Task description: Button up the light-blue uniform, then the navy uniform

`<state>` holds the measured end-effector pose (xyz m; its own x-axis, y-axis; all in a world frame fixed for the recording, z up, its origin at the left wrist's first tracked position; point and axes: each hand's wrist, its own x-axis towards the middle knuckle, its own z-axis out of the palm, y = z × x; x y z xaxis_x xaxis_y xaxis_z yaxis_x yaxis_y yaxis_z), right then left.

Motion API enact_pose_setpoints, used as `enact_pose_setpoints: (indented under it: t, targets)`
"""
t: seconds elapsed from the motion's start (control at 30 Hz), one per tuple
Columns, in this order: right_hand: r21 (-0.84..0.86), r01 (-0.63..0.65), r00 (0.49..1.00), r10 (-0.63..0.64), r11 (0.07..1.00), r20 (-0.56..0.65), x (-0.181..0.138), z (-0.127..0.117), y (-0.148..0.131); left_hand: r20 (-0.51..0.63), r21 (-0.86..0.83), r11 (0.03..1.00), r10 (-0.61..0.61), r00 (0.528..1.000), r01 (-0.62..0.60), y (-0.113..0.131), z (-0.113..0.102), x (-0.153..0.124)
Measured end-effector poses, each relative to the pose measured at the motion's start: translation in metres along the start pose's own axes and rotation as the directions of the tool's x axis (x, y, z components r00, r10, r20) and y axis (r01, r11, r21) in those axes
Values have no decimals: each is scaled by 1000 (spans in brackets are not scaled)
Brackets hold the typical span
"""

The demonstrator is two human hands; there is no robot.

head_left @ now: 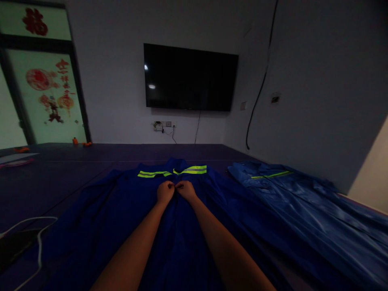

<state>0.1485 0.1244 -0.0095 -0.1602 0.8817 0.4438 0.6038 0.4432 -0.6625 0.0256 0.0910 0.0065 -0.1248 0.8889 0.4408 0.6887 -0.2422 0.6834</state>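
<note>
A dark blue work jacket (pixel 127 210) with yellow reflective stripes (pixel 188 170) lies spread flat on a dark surface in front of me. Both my hands meet at its front opening, just below the stripes. My left hand (pixel 165 191) is closed in a pinch on the jacket's left front edge. My right hand (pixel 186 190) is closed the same way on the right front edge. Their fingertips touch at the middle. What small part sits between the fingers is hidden.
A second blue jacket (pixel 303 202) with a reflective stripe lies to the right. A white cable (pixel 39 242) and a dark flat object lie at the lower left. A wall-mounted television (pixel 190 77) hangs ahead, with a glass door (pixel 45 89) at the left.
</note>
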Motion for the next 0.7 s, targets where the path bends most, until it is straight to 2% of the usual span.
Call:
enact_pose_setpoints:
  t: [0.23,0.53,0.7]
  targets:
    - [-27,10,1000,-10,1000,-4,0,0,0,44,10,1000,3,999,-3,-1,1,1]
    - [-27,1,1000,-1,1000,0,1,1,1,24,-6,1000,3,1000,-3,-1,1,1]
    - [-58,-1,1000,2,998,18,0,-1,-1,-3,71,997,8,1000,-8,1,0,0]
